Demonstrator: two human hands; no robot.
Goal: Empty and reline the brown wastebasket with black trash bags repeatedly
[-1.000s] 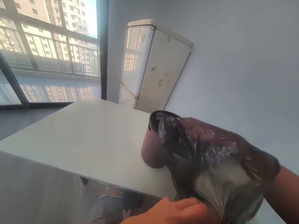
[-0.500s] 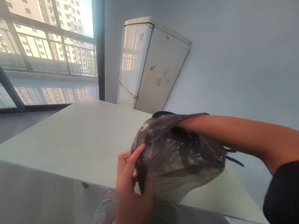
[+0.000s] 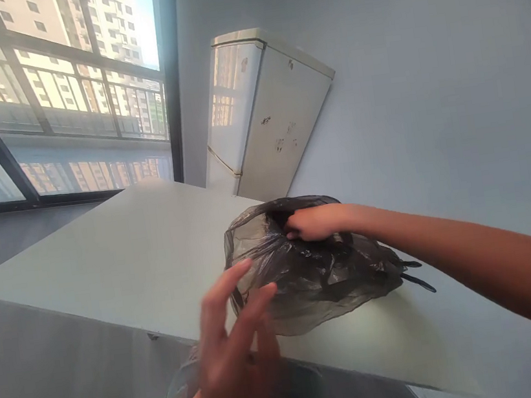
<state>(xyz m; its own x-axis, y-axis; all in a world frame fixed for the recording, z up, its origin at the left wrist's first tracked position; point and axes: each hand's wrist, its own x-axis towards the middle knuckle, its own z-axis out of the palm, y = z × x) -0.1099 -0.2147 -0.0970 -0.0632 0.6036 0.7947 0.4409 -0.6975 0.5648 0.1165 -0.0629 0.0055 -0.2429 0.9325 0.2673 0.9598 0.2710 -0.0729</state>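
A thin, see-through black plastic bag lies bulging on the white table, its mouth turned toward the left. My right hand reaches in at the mouth, with fingers curled on something dark whose kind I cannot make out. In front of the bag's near left edge is my left hand, fingers apart and somewhat blurred, holding nothing. Dark contents show dimly through the plastic. Black loops stick out at the bag's right end.
The white table stretches away to the left. Behind it a white fridge stands against the grey wall. Glass sliding doors are at the far left. My legs are below the table's front edge.
My left hand has let go of the bag's edge and drawn back, fingers spreading. My right hand has come partly out toward the bag's mouth, now visible. The bag has sagged flatter and its mouth gapes.
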